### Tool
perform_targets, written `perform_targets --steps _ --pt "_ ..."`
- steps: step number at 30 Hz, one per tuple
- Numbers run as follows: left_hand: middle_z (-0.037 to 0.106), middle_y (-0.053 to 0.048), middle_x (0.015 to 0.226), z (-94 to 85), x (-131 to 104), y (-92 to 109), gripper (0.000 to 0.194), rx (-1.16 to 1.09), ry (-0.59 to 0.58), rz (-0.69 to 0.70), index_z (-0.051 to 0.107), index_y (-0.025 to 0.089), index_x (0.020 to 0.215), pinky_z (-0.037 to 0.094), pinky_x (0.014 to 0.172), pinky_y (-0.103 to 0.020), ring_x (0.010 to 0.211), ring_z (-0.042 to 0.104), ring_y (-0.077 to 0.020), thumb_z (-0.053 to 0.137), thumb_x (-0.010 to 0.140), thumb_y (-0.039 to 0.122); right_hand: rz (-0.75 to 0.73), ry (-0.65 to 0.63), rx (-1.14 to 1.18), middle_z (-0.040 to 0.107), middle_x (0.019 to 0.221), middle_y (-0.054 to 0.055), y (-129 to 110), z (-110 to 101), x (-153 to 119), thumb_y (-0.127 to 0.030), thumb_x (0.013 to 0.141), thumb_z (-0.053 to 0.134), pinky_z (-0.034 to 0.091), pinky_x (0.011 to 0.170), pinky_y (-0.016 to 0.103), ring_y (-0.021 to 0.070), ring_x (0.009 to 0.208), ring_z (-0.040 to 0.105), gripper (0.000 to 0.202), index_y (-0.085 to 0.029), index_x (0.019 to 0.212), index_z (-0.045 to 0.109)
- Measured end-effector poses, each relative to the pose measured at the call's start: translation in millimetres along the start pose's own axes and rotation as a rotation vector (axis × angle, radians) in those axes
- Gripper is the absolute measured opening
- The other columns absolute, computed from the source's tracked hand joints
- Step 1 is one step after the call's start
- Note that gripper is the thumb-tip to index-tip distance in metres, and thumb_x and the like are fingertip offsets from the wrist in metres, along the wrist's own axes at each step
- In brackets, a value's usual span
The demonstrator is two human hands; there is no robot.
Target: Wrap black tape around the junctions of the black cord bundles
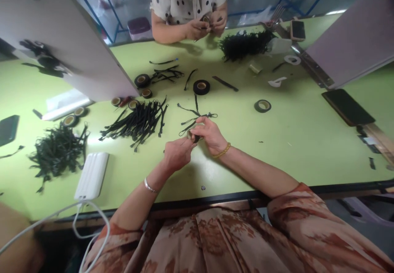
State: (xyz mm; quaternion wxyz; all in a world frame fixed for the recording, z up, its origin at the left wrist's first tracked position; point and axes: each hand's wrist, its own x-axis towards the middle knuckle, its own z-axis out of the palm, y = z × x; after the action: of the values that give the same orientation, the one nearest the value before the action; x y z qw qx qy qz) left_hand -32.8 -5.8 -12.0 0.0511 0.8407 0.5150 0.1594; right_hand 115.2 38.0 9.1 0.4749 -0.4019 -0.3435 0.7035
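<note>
My right hand [211,135] is closed on a small roll of black tape [196,138] with a brown core. Close against that roll, my left hand [178,154] is pinched shut; what its fingers hold is hidden. Just beyond my hands lie several short black cables [197,111], fanned out on the green table [246,158]. A larger black tape roll [201,86] lies flat behind them. To the left is a heap of black cables [140,121] with looped ends.
A co-worker's hands [205,27] hold a tape roll across the table, beside a dark cable pile [246,45]. At left are another cable pile [60,150] and a white power bank [91,175] with a cord. Panels [89,39] stand on both sides. One tape roll [262,106] lies right.
</note>
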Motion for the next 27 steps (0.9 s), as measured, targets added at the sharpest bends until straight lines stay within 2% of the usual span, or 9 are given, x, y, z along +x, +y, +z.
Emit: perform_targets --steps 4,7,13,17,21,24,27 --pt "0.07 -0.006 0.08 -3.3 0.2 7.5 0.034 0.037 -0.07 -0.146 0.065 0.02 0.105 0.028 0.054 -0.027 0.071 0.063 -0.0165 0.034 0.099 0.03 -0.09 -0.055 0.029 0.057 0.048 -0.01 -6.1 -0.3 -5.6 -0.021 0.062 0.081 0.048 0.058 0.029 0.0127 0.049 0.056 0.044 -0.022 0.086 0.044" --pt "0.071 -0.007 0.084 -2.5 0.5 10.3 0.034 0.064 -0.1 -0.27 0.065 0.02 0.102 0.029 0.055 -0.028 0.071 0.064 -0.018 0.033 0.099 0.031 -0.137 -0.081 0.019 0.054 0.05 -0.01 -7.4 0.0 -9.5 -0.023 0.063 0.082 0.05 0.061 0.031 0.0121 0.05 0.056 0.043 -0.022 0.083 0.044" --pt "0.067 -0.009 0.075 1.9 0.7 0.5 0.029 0.056 -0.021 -0.45 0.059 0.016 0.087 0.028 0.053 -0.029 0.059 0.059 -0.0187 0.036 0.097 0.031 -0.195 -0.13 -0.135 0.055 0.06 -0.007 -3.4 2.5 -16.0 -0.039 0.067 0.081 0.049 0.063 0.031 0.0129 0.058 0.059 0.043 -0.022 0.073 0.042" --pt "0.063 -0.004 0.068 -2.8 0.4 -7.2 0.023 -0.227 0.076 -0.411 0.055 0.02 0.088 0.032 0.056 -0.028 0.056 0.056 -0.0167 0.034 0.097 0.025 -0.201 -0.142 -0.368 0.059 0.06 -0.002 3.3 0.1 -11.4 -0.048 0.078 0.071 0.046 0.06 0.03 0.0138 0.058 0.058 0.035 -0.022 0.075 0.047" --pt "0.062 -0.002 0.071 -10.1 0.8 -6.0 0.021 -0.555 0.13 -0.397 0.055 0.02 0.089 0.039 0.061 -0.027 0.062 0.055 -0.0153 0.036 0.096 0.026 -0.111 -0.116 -0.518 0.057 0.056 -0.003 6.2 -4.4 -1.5 -0.047 0.079 0.067 0.04 0.051 0.027 0.0123 0.05 0.051 0.03 -0.02 0.082 0.057" --pt "0.061 -0.001 0.072 -12.0 0.9 -1.8 0.022 -0.705 0.145 -0.429 0.055 0.02 0.088 0.041 0.063 -0.026 0.064 0.053 -0.0138 0.037 0.096 0.03 -0.09 -0.184 -0.594 0.056 0.054 -0.003 4.5 -5.8 1.3 -0.043 0.079 0.066 0.036 0.05 0.026 0.0114 0.049 0.048 0.026 -0.018 0.083 0.063" --pt "0.051 0.003 0.063 -9.8 0.8 -1.4 0.022 -0.792 0.175 -0.462 0.052 0.02 0.086 0.036 0.057 -0.025 0.057 0.044 -0.0115 0.042 0.095 0.036 -0.071 -0.258 -0.605 0.056 0.054 -0.003 3.4 -6.4 0.5 -0.038 0.078 0.064 0.037 0.05 0.026 0.0114 0.049 0.048 0.022 -0.016 0.082 0.066"
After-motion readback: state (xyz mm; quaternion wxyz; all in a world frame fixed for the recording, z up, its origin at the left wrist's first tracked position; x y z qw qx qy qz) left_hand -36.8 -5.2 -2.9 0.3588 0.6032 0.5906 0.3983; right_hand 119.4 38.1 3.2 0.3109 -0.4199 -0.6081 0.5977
